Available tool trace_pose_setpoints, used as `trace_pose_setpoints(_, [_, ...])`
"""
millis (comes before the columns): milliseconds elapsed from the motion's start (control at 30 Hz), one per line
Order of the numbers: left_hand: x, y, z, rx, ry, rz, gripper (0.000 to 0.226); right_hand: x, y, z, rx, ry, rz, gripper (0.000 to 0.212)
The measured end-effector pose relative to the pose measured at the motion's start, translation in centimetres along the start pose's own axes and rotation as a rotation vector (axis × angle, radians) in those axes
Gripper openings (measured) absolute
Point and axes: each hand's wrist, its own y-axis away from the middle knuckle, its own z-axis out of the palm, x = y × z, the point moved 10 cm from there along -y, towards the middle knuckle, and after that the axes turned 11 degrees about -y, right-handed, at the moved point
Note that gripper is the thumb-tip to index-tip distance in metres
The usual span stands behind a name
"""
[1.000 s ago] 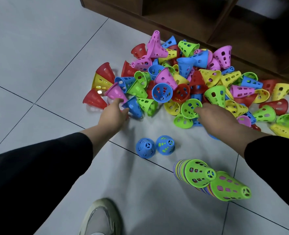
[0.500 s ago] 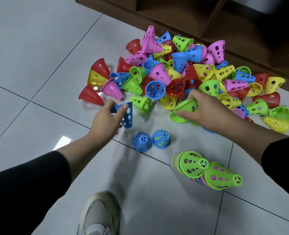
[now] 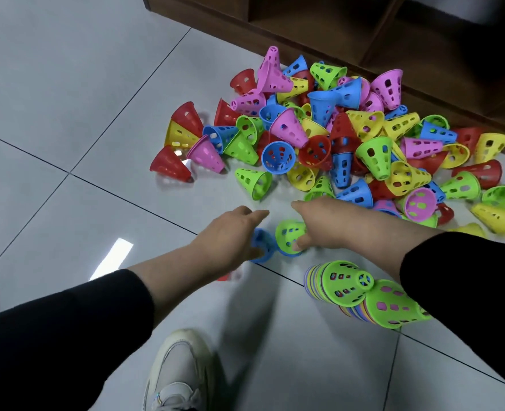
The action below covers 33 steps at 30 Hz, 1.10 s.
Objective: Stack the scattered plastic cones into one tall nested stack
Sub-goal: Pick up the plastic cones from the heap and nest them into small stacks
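Observation:
A big pile of perforated plastic cones [image 3: 334,137] in red, yellow, green, blue and pink lies on the tiled floor. My left hand [image 3: 233,232] is closed over a blue cone [image 3: 261,246] low by the floor, and the palm hides most of it. My right hand [image 3: 331,225] grips a green cone [image 3: 290,234], set over another blue cone [image 3: 288,253] on the floor. Two nested stacks lie at the lower right. One has a green cone on its end [image 3: 343,283]. The other [image 3: 393,307] lies partly under my right sleeve.
A dark wooden cabinet base [image 3: 319,28] runs along the far side of the pile. My shoe [image 3: 177,372] is on the floor at the bottom centre. Bare tiles [image 3: 67,114] stretch to the left.
Each hand took a cone from the pile's near edge, blue in the left and green in the right. Both cones came down towards me, onto the two blue cones on the floor.

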Motion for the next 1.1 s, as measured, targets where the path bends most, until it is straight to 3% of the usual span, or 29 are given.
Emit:
trace_pose_setpoints(133, [-0.5,0.4,-0.3,0.131,0.129,-0.015,0.062,2.6,0.3,-2.6,0.186,-0.086,0.015,0.069])
trace_pose_setpoints(267, [-4.7,-0.8,-1.7,0.283,0.159,-0.131,0.056,7.7,0.0,-4.5,0.336,-0.213,0.169,0.055])
trace_pose_setpoints(367, [-5.7,-4.0,-1.6,0.228,-0.055,-0.067,0.067,10.1,-1.6,-3.8,0.3,-0.36,0.29,0.06])
trace_pose_setpoints(500, [-4.2,-7.9,-1.8,0.201,-0.444,0.164,0.079,11.1,-4.1,-3.1,0.297,-0.388,0.377,0.06])
trace_pose_setpoints(600, [-3.0,-9.7,-0.7,0.136,-0.648,0.291,0.065,11.0,-5.7,-2.2,0.278,-0.527,0.402,0.048])
trace_pose_setpoints(700, [-3.0,-11.1,0.1,0.112,-0.701,0.284,0.045,10.5,-6.8,-1.4,0.237,-0.567,0.451,0.05])
trace_pose_setpoints(867, [-4.0,-11.3,-1.0,0.17,-0.526,0.28,0.041,10.0,-7.6,0.1,0.233,-0.847,0.453,0.052])
trace_pose_setpoints(967, [-5.0,-9.1,-2.5,0.274,-0.27,0.263,0.043,9.9,-6.6,0.4,0.188,-0.854,0.419,0.051])
trace_pose_setpoints(1100, [-5.9,-5.0,-3.9,0.284,0.061,0.198,0.044,8.8,-3.7,-1.1,0.204,-0.781,0.252,0.035])
